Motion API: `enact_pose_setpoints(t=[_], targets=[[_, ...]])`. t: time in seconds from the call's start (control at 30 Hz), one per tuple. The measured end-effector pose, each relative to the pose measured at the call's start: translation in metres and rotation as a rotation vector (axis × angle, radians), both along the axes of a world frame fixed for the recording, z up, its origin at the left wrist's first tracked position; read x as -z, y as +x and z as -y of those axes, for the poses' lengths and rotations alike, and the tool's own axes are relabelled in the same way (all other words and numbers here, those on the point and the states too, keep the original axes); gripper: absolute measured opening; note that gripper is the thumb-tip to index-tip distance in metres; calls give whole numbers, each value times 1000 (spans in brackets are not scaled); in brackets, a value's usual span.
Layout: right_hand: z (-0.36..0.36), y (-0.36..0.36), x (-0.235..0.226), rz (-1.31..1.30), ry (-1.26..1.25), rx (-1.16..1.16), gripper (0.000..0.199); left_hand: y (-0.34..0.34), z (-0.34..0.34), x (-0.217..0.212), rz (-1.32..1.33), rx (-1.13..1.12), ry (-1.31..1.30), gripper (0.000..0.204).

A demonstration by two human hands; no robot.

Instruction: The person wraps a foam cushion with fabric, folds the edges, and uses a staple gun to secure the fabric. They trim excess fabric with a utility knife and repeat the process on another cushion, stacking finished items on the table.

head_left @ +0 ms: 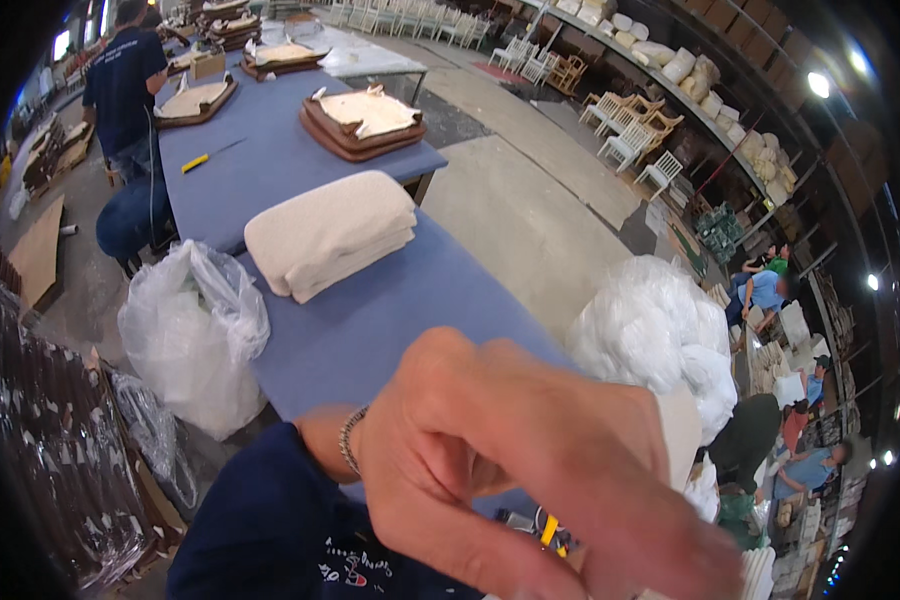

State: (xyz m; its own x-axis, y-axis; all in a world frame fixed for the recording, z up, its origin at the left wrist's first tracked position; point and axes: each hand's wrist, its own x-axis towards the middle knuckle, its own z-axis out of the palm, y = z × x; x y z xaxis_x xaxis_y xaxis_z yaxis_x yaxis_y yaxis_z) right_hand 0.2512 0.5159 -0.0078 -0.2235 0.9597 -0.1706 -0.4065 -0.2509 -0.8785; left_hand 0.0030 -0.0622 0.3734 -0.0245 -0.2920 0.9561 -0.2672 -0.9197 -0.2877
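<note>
My left hand [510,450] is raised very close to the view and covers much of the lower middle. A beaded bracelet [348,440] circles its wrist. The fingers are bent, with thumb and forefinger apart, and I see nothing held between them. Blur softens the fingertips. Behind the hand, a small yellow-and-black thing [550,530] partly shows; its kind is hidden. Beyond the hand, a folded stack of cream padding [330,235] lies on the blue-covered table [440,300]. My right hand is not in view.
A stuffed clear plastic bag [195,335] is left of the table; a heap of white wrapped material [660,340] is at right. Farther off are brown-edged seat pads [365,120], a yellow-handled tool [195,163] and a person in dark blue [125,85]. Chairs [630,140] stand beyond.
</note>
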Motion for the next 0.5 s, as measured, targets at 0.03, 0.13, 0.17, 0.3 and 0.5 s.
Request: enact_pose_setpoints(t=[0.03,0.13,0.17,0.3,0.5], targets=[[35,-13,7,-61,18,-25,57,4,8,3,4,11,12,20],[147,-21,18,-224,1,-81,53,26,45,17,154,-15,-57,26],[189,-29,16,-278,-24,-110,51,28,61,16,182,-65,-109,30],[354,-34,28,-185,-210,-196,42,0,128,25,0,-128,-553,53],[547,-51,112,58,-420,-471,37,-19,167,131,-329,34,-1472,72]])
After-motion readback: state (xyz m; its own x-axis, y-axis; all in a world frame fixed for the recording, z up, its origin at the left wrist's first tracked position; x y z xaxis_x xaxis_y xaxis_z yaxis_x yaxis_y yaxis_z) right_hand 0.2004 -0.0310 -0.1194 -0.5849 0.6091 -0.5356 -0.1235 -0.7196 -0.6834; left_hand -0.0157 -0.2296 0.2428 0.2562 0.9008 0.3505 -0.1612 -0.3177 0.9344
